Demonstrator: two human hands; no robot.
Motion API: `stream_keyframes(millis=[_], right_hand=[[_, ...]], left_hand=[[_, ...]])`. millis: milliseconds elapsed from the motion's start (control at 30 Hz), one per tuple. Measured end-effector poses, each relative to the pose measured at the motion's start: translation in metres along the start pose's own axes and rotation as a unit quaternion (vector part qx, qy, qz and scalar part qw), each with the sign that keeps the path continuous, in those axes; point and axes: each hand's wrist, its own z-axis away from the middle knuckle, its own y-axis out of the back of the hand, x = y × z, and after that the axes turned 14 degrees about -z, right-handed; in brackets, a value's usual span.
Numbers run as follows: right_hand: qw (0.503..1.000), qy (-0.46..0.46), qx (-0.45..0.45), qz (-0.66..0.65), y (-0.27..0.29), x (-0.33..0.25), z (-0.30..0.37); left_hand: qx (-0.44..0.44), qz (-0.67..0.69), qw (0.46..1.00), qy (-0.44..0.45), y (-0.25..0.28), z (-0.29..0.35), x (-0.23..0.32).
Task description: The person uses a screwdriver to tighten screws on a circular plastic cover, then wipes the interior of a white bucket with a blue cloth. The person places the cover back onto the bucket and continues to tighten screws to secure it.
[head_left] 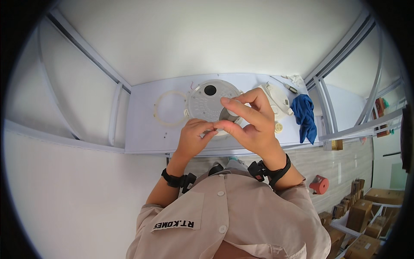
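In front of my chest, over the near part of the white table [144,136], both hands are raised close together. A small grey rounded piece [227,115] is gripped between the thumb and fingers of my right hand [257,125]. The fingertips of my left hand [193,137] are pinched together beside my right thumb; what they hold, if anything, is hidden. Behind the hands lies a large round silver-white disc-shaped part [199,103] with a black oval [210,90] near its far side. My hands cover its near edge.
Left of the disc lies a thin cream ring [156,108]. On the right are a white plastic housing [279,100], a small cream round part [278,127], a screwdriver [292,89] and a blue cloth [304,115]. A red stool [319,184] and cardboard boxes [359,214] stand at lower right.
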Motion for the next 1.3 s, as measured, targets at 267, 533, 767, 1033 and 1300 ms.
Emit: stream_keyframes(millis=[267, 533, 767, 1033, 1300], right_hand=[[0.996, -0.03, -0.038, -0.07, 0.003, -0.011, -0.008], [1.0, 0.01, 0.011, -0.004, 0.003, -0.004, -0.004], [0.995, -0.031, -0.062, -0.071, 0.006, -0.004, -0.002], [0.999, -0.029, -0.031, 0.018, 0.006, -0.002, -0.003], [0.989, -0.053, -0.07, -0.116, 0.0, -0.007, -0.005]], left_hand=[[-0.007, -0.022, 1.0, -0.008, 0.002, 0.001, 0.0], [0.012, -0.01, 1.0, -0.012, 0.0, 0.001, 0.0], [0.001, -0.009, 1.0, 0.003, -0.002, 0.003, -0.003], [0.022, 0.007, 1.0, -0.011, -0.004, 0.002, -0.002], [0.005, 0.01, 1.0, 0.005, -0.005, 0.002, -0.004]])
